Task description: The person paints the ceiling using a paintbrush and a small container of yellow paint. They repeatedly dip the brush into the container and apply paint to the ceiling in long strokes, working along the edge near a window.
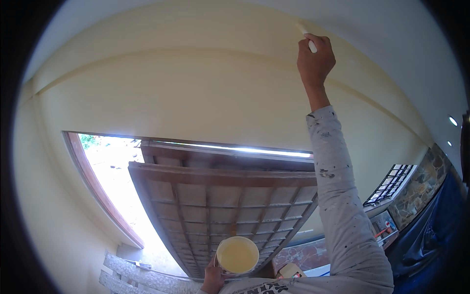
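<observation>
Raised high at the upper right, my right hand (317, 61) is closed around the white handle of a paintbrush (312, 46). The brush's tip meets the pale yellow wall (196, 93) close to where it borders the white ceiling (387, 54). My right sleeve is light grey and spotted with paint. Low in the middle, my left hand (213, 278) grips the side of a small bucket (219, 255). Pale yellow paint (238, 254) shows inside it. Some of the left fingers are hidden by the bucket.
Behind the bucket stands a large wooden panelled door (220, 196), beside a bright doorway (110, 171). A whitish slatted wooden piece (132, 272) is at lower left. On the right are a barred window (391, 183), a stone wall section (426, 191) and dark blue sheeting (426, 235).
</observation>
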The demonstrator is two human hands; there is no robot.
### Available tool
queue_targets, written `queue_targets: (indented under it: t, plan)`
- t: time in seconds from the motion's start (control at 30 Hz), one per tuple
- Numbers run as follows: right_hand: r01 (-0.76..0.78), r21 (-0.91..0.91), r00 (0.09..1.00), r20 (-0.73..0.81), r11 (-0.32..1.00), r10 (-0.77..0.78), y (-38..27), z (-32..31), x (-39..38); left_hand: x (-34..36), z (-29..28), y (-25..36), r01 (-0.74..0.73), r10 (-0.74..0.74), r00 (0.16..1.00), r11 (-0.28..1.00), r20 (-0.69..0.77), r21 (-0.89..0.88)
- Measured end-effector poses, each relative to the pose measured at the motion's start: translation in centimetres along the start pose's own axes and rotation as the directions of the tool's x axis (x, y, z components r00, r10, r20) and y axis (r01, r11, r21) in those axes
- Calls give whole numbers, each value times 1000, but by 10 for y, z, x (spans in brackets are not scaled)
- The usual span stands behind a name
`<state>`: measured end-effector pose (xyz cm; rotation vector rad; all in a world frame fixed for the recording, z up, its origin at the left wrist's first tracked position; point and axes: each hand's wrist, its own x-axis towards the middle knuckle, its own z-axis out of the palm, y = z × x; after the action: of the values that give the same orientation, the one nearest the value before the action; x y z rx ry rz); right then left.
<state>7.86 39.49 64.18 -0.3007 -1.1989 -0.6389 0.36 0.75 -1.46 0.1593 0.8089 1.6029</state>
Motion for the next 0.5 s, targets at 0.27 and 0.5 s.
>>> queue_targets:
  t: [0.27,0.5]
  plan:
    - [96,300,995,-17,949,-95,-37,1,-8,-7,21,15,60,-60,998,994,-4,91]
    - [70,181,996,-58,981,-60,-33,3,-6,3,7,5,47,-49,998,996,30,70]
